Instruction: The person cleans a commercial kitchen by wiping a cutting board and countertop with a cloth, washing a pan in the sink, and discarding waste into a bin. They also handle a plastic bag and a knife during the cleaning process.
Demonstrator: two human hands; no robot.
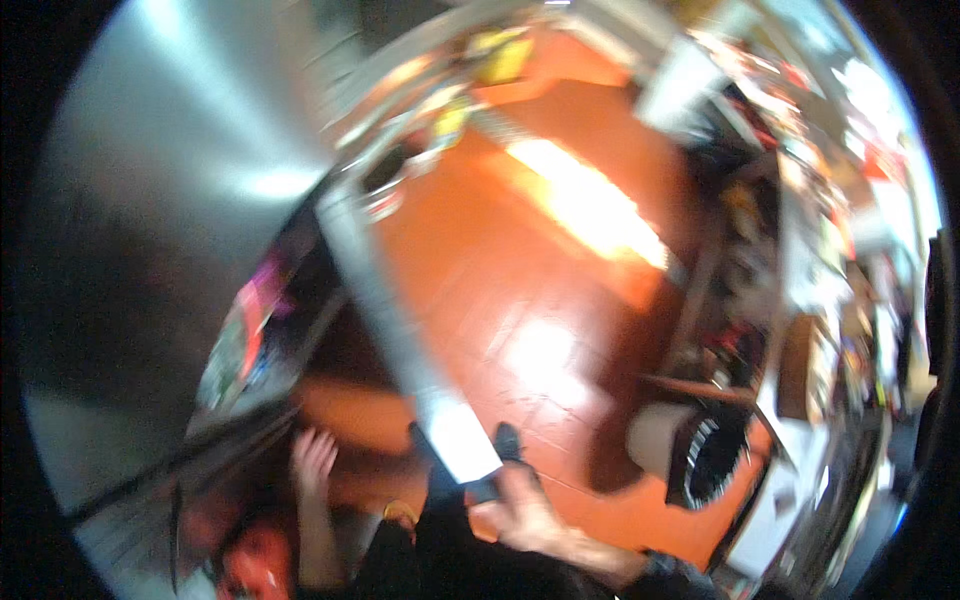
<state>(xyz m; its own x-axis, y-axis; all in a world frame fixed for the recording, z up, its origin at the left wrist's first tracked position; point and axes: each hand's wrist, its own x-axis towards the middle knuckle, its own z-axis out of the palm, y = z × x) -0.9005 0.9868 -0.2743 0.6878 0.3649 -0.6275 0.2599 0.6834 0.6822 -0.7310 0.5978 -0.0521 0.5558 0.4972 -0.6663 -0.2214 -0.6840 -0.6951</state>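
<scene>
My right hand (525,510) grips the near end of a long, flat, pale bar (382,315), where a short dark part shows beside the fingers. The bar stretches away from me over the floor, towards a bucket-like container (384,184). Blur leaves its material unclear. My left hand (313,457) is held out at the lower left with its fingers apart and nothing seen in it. It is nearest to a dark-edged metal frame (247,435). Below that hand is a red rounded object (259,562), too blurred to name.
A large brushed-metal surface (172,225) fills the left side. To the right stand a bin with a dark liner (705,465) and cluttered shelves (750,262). A yellow object (502,56) lies at the far end of the orange tiled floor (465,247). My shoe (508,441) shows below.
</scene>
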